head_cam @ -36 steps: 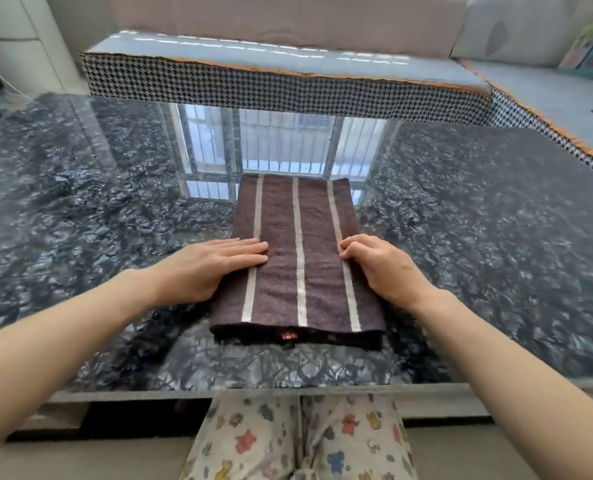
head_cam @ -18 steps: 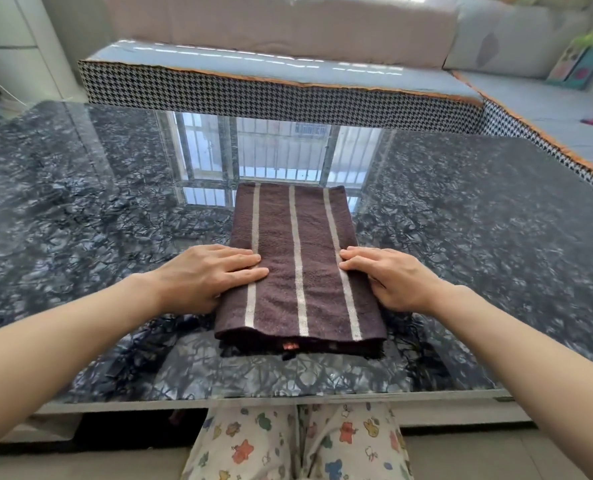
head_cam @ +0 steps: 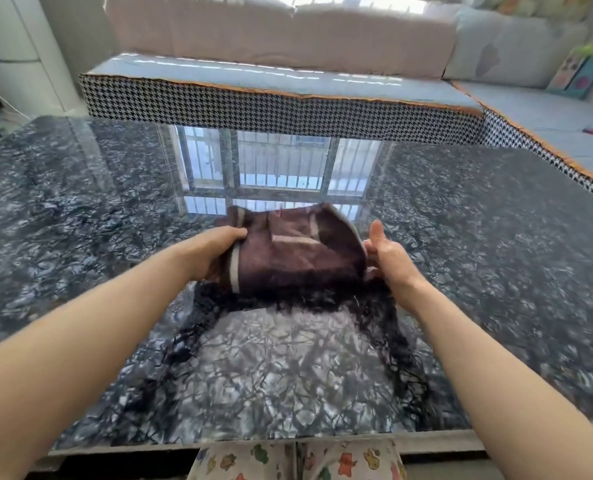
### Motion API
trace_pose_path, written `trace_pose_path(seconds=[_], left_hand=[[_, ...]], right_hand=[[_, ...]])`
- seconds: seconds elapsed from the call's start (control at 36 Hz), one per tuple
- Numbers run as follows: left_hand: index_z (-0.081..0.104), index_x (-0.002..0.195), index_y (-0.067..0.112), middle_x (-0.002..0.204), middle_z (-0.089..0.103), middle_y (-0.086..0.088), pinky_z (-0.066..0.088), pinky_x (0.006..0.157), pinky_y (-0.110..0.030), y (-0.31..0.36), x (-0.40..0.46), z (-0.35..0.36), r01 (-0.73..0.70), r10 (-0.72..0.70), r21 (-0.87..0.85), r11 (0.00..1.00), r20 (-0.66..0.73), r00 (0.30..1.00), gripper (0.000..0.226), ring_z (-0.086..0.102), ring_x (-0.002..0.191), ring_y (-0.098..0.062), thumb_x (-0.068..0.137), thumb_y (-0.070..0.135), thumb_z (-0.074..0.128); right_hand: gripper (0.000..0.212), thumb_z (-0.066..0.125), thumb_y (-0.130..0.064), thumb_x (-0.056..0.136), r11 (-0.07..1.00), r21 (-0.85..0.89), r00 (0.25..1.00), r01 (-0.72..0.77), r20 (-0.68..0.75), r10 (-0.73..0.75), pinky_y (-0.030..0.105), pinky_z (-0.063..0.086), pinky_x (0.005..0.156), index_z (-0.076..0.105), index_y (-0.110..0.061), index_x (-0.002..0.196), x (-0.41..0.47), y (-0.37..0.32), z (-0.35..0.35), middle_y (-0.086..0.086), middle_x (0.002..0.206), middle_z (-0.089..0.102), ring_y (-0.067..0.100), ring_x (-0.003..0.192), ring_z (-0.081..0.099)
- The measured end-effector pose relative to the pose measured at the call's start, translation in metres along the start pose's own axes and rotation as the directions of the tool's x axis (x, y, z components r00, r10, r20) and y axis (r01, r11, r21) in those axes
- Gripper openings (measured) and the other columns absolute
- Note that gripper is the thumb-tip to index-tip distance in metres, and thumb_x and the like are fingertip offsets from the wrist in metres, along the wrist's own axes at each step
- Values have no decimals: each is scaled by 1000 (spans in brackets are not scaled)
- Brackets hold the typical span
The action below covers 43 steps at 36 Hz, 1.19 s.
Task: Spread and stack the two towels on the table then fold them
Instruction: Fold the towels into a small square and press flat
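Head view. I log the folded brown striped towels (head_cam: 298, 258) as one bundle at table centre, held between both hands over the glossy dark marbled table (head_cam: 495, 237); the frame is blurred, so I cannot tell whether the underside touches the tabletop.

Left hand (head_cam: 215, 252), at the bundle's 9 o'clock: fingers curled round the left edge, thumb on top, gripping the cloth beside a pale stripe.

Right hand (head_cam: 385, 258), at 3 o'clock: palm set against the right edge, thumb raised and apart from the fingers. The fingers run behind or under the cloth (hidden), so I cannot tell if they pinch it.

Top layer tilts up at 12 o'clock, stripes crossing at angles. Houndstooth-edged sofa (head_cam: 281, 105) lies beyond the table at 12 o'clock. Patterned trousers (head_cam: 295, 462) show at 6 o'clock below the table edge.
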<state>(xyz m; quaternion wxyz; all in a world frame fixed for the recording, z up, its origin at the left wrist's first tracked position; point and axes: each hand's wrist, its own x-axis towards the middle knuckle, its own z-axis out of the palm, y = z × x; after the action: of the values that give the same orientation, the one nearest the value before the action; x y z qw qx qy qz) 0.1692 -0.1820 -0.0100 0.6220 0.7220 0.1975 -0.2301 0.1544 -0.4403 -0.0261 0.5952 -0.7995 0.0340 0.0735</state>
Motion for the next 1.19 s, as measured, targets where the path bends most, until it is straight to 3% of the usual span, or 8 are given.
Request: trace_pose_path(seconds=[0.11, 0.19, 0.31, 0.5, 0.69, 0.86, 1.06, 1.19], left_hand=[[55, 72, 14, 41, 62, 1, 45, 34, -16, -1, 4, -2, 50, -50, -48, 998, 7, 999, 33, 59, 34, -12, 96, 34, 42], [54, 73, 15, 40, 61, 2, 45, 33, -16, -2, 1, -1, 52, -52, -47, 998, -1, 999, 33, 58, 33, -11, 96, 35, 42], [55, 77, 15, 43, 63, 2, 49, 50, -25, -4, 0, -4, 41, -42, -36, 999, -27, 999, 32, 60, 37, -13, 95, 39, 43], [58, 82, 15, 65, 67, -1, 47, 52, -25, -11, -3, -2, -90, 86, -58, 994, -72, 994, 31, 63, 56, -18, 94, 40, 45], [65, 95, 14, 79, 73, 0, 57, 60, -27, -19, -20, -14, -231, 221, 83, 969, 117, 968, 19, 69, 67, -13, 88, 30, 57], [65, 90, 21, 88, 70, 6, 54, 68, -16, -10, -36, -9, -663, 665, 55, 747, -89, 742, 18, 67, 76, -2, 87, 5, 58], [67, 87, 3, 91, 67, -14, 50, 78, -36, -31, 3, 1, -255, 247, 20, 967, -335, 909, 14, 63, 85, -27, 87, 15, 59], [64, 85, -2, 90, 66, -17, 46, 74, -35, -30, 5, 6, -237, 305, 209, 949, -415, 857, 29, 62, 90, -33, 87, 26, 54]], right_hand=[[81, 36, -85, 69, 992, -129, 979, -10, 199, 35, 35, 44, 84, 66, -19, 105, -1, -6, -7, 2, 112, 66, 20, 100, 58], [52, 66, -53, 69, 973, -216, 946, 84, 323, -10, 23, 44, 82, 54, -29, 114, -10, -13, -6, -9, 115, 62, 9, 102, 60], [89, 82, -29, 66, 856, -467, 943, 223, 327, -68, 28, 33, 106, 29, -16, 137, -12, -10, 4, -6, 128, 44, 11, 118, 44], [6, 61, -17, 85, 955, -241, 981, 173, -48, -190, 35, 46, 81, 59, -21, 89, -4, 5, 12, -3, 88, 63, 17, 87, 59], [24, 46, -20, 92, 876, -472, 968, 95, -162, -192, 33, 31, 60, 51, -9, 71, -3, -11, 17, 3, 72, 51, 22, 73, 47], [15, 44, -15, 96, 927, -212, 875, 310, -317, -366, 20, 36, 61, 50, -13, 82, -6, -21, 26, -8, 69, 50, 7, 64, 45], [13, 55, -21, 87, 957, -271, 923, -100, -384, -12, 32, 37, 73, 56, -8, 84, 19, -8, 39, 9, 85, 58, 25, 86, 53], [15, 53, -23, 90, 957, -278, 919, -76, -392, -41, 29, 36, 73, 50, -9, 93, 14, -11, 43, 2, 82, 54, 23, 85, 50]])
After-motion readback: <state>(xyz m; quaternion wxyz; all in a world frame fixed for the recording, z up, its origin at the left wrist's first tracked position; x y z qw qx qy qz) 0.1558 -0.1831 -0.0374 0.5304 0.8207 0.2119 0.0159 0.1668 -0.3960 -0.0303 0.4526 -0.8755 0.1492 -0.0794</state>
